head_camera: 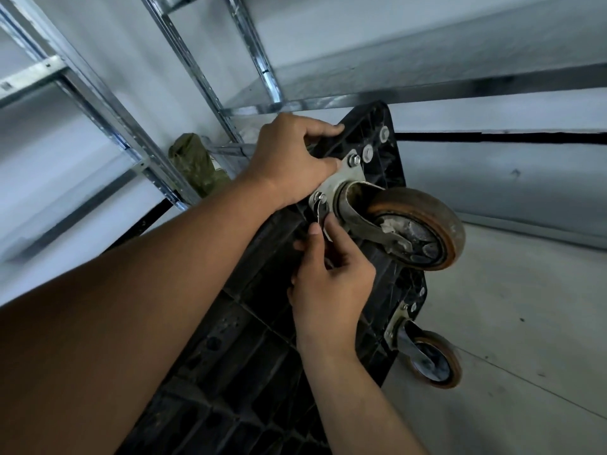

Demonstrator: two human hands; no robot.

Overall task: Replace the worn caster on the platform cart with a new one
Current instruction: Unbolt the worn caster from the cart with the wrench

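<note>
Concrete floor (512, 323), steel shelving (193, 73) behind. A small spanner (322, 215), seated on the lower nut (320, 197) of the mounting plate (346, 177), is pinched by fingers of the right hand (328, 284). The top edge of the upended cart (249, 372) is gripped by curled fingers of the left hand (289, 159). The worn caster (423, 228) is bolted at that corner. Unbolting is judged in hand; next, the nut is to be turned loose, cart steadied.

The platform cart (262, 372) stands tipped up beside metal shelving (184, 60). The left hand (289, 159) grips its rim beside the worn caster (417, 228); the right hand (328, 284) pinches a small wrench (321, 215) on a plate bolt (320, 197).
</note>
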